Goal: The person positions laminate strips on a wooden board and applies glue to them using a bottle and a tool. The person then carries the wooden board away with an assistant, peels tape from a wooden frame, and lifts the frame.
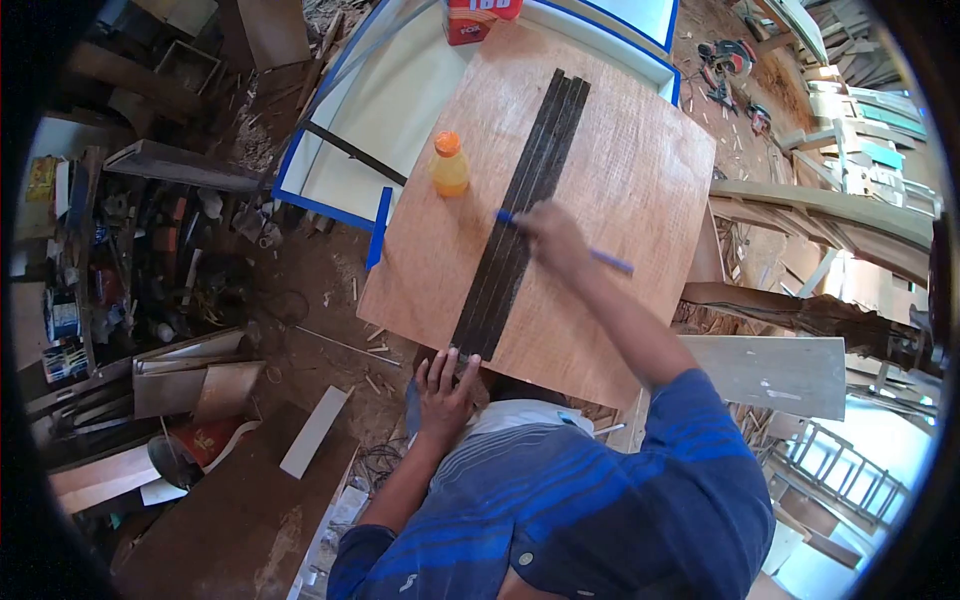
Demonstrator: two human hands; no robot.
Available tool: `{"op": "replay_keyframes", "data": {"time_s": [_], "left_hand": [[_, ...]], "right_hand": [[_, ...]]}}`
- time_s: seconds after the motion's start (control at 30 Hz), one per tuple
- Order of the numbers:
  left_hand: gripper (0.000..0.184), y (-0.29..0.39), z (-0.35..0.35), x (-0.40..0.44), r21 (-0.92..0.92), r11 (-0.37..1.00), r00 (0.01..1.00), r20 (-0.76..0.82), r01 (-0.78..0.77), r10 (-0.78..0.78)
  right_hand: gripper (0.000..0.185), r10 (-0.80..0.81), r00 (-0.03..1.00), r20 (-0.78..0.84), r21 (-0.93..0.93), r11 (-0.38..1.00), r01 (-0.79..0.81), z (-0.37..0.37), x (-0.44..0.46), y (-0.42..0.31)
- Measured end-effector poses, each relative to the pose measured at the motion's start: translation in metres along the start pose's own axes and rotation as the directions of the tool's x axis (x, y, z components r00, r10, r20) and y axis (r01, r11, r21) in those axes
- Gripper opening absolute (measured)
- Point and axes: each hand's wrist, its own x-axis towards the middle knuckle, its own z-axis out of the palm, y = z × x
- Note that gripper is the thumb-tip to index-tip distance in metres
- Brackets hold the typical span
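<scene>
Dark narrow strips lie side by side across a light wooden board. My right hand is closed over the strips near their middle, with a blue strip-like object showing at its fingers. Another blue piece shows on the board to the right of my wrist; whether the two are one object is hidden. My left hand rests at the near end of the strips, its fingers spread and touching their ends. An orange-capped bottle of yellow liquid stands left of the strips.
A blue-edged white frame lies beneath and behind the board, with a red tin at the far edge. Power tools lie on the floor at the upper right. A grey plank is right of me; cluttered shelves stand left.
</scene>
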Motion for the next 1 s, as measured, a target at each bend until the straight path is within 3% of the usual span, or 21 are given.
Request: {"op": "replay_keyframes", "data": {"time_s": [0.1,0.2,0.3,0.37,0.4,0.53,0.57,0.6,0.67,0.7,0.8,0.9,0.97,1.0], "left_hand": [[0.073,-0.001,0.001,0.0,0.005,1.0,1.0,-0.026,-0.012,0.012],[0.072,-0.003,0.001,-0.002,0.008,1.0,1.0,-0.015,-0.022,0.022],[0.069,-0.006,0.002,-0.005,0.03,0.999,1.0,0.004,-0.031,0.031],[0.068,-0.007,0.004,-0.006,0.048,0.998,0.999,-0.002,-0.043,0.044],[0.067,-0.005,0.005,-0.007,0.04,0.998,0.999,-0.005,-0.04,0.04],[0.069,-0.008,0.004,-0.005,0.053,0.997,0.998,-0.019,-0.054,0.055],[0.07,-0.008,0.004,-0.007,0.06,0.996,0.998,-0.017,-0.058,0.059],[0.072,-0.007,0.004,-0.008,0.056,0.997,0.999,-0.004,-0.051,0.051],[0.074,-0.006,0.003,-0.008,0.048,0.998,0.999,0.018,-0.039,0.038],[0.075,-0.006,0.004,-0.007,0.039,0.999,0.999,0.011,-0.038,0.038],[0.075,-0.008,0.004,-0.008,0.011,0.999,0.999,-0.016,-0.044,0.044],[0.073,-0.008,0.001,-0.007,0.005,0.998,0.998,-0.04,-0.055,0.055],[0.073,-0.01,0.004,-0.008,0.031,0.997,0.996,-0.041,-0.074,0.075],[0.073,-0.009,0.005,-0.011,0.027,0.997,0.996,-0.034,-0.076,0.077]], "right_hand": [[0.037,0.008,0.984,0.176,0.035,0.999,-0.014,0.011,-0.047,-0.075],[0.037,-0.071,0.971,0.229,0.125,0.991,0.043,0.024,-0.07,-0.096],[0.03,0.049,0.999,-0.003,0.162,0.986,-0.048,0.013,-0.044,-0.051],[0.028,0.175,0.966,-0.19,0.111,0.982,-0.156,-0.01,-0.008,-0.013],[0.028,0.151,0.952,-0.267,0.007,0.988,-0.154,-0.017,0.005,0.006],[0.031,0.104,0.984,-0.146,-0.081,0.99,-0.117,-0.014,0.002,0.022],[0.034,0.127,0.991,-0.044,-0.118,0.984,-0.131,-0.006,-0.014,0.009],[0.035,0.236,0.971,0.037,0.041,0.97,-0.238,-0.006,-0.03,-0.02],[0.037,0.174,0.981,0.086,0.12,0.976,-0.184,0.013,-0.075,-0.069],[0.038,0.009,0.999,0.047,0.048,0.999,-0.011,0.029,-0.096,-0.082],[0.038,0.002,0.968,0.252,0.148,0.988,-0.04,0.026,-0.11,-0.115],[0.025,0.15,0.987,0.051,0.129,0.979,-0.155,0.02,-0.079,-0.08],[0.021,0.157,0.984,-0.085,0.015,0.988,-0.157,0.002,-0.04,-0.062],[0.021,0.139,0.988,-0.06,-0.006,0.99,-0.14,0.006,-0.043,-0.061]]}}
